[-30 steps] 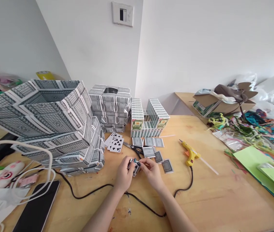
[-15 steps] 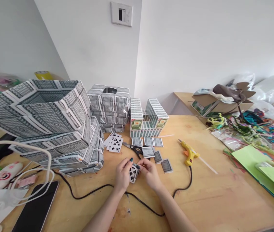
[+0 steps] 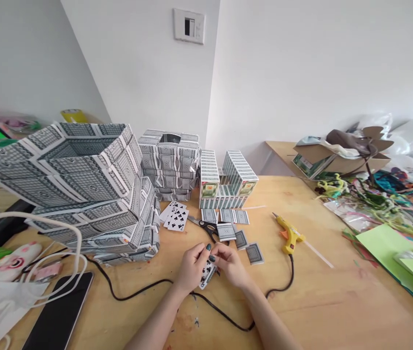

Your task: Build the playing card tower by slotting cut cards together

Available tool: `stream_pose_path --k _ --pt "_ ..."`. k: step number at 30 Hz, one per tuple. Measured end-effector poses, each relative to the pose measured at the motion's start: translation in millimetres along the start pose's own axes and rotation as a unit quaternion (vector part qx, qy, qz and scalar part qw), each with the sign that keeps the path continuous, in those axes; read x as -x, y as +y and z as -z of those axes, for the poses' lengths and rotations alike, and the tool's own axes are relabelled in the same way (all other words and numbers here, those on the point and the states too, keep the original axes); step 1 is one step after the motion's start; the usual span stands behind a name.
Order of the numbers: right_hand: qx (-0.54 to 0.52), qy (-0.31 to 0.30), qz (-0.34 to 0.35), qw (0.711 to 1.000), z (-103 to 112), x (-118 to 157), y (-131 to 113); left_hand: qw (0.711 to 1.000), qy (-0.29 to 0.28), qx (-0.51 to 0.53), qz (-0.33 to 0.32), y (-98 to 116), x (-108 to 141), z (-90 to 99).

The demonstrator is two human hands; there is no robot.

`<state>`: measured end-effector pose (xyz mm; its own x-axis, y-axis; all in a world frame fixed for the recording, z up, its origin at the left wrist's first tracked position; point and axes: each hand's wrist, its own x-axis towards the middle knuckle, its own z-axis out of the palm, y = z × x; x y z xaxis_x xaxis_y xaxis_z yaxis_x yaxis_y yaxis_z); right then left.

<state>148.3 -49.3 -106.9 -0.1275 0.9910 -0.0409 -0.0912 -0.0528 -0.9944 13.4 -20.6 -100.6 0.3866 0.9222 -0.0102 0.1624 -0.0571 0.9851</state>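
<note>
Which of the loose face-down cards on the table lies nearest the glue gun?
The face-down card at the right end of the scatter, lying closest to the yellow glue gun. The other face-down cards sit farther left, toward the scissors.

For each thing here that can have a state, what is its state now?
left hand: closed on the playing card
right hand: closed on the same card
playing card: held over the table, clubs face showing
scissors: lying flat, blades shut
glue gun: lying on its side, cord attached
cardboard box: flaps open
phone: screen dark
</note>
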Motion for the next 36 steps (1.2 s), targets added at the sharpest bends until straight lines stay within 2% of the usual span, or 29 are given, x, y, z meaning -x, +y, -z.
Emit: stream_pose_path --k 3,9,11,14,16,19,22,25,28,32,36 --pt "-0.008 0.009 0.001 1.0 -2 -1 -2 0.999 0.004 0.037 0.015 1 -1 1.0" --pt "-0.027 0.071 -0.013 0.997 -4 -5 -4 0.997 0.065 0.034 0.005 4 -5 10.2" --pt "-0.061 0.105 -0.012 0.993 -1 -6 -3 0.994 0.073 0.082 0.012 5 -7 12.1" --pt "-0.133 0.135 0.004 0.982 2 -7 -2 0.99 0.056 0.128 0.024 4 -8 11.4" --pt "-0.168 0.124 0.0 0.978 2 -7 -1 0.993 0.047 0.108 0.025 1 -8 9.3" --pt "-0.183 0.077 -0.042 0.979 1 -7 0 0.996 0.055 0.06 0.019 -2 -7 6.5" --pt "-0.163 0.018 -0.081 0.983 -2 -5 -1 0.996 0.079 0.032 0.002 -4 -5 6.2" --pt "-0.122 -0.016 -0.085 0.989 -5 -4 -2 0.995 0.092 0.022 -0.015 -3 -5 8.0" --pt "-0.109 0.008 -0.071 0.992 -6 -5 -1 0.995 0.097 0.031 -0.019 -3 -6 9.9" --pt "-0.152 0.065 -0.064 0.984 -4 -7 2 0.994 0.088 0.06 -0.009 -3 -6 8.5" --pt "-0.163 0.062 -0.067 0.982 -11 -6 2 0.99 0.092 0.104 0.007 -4 -2 4.0"
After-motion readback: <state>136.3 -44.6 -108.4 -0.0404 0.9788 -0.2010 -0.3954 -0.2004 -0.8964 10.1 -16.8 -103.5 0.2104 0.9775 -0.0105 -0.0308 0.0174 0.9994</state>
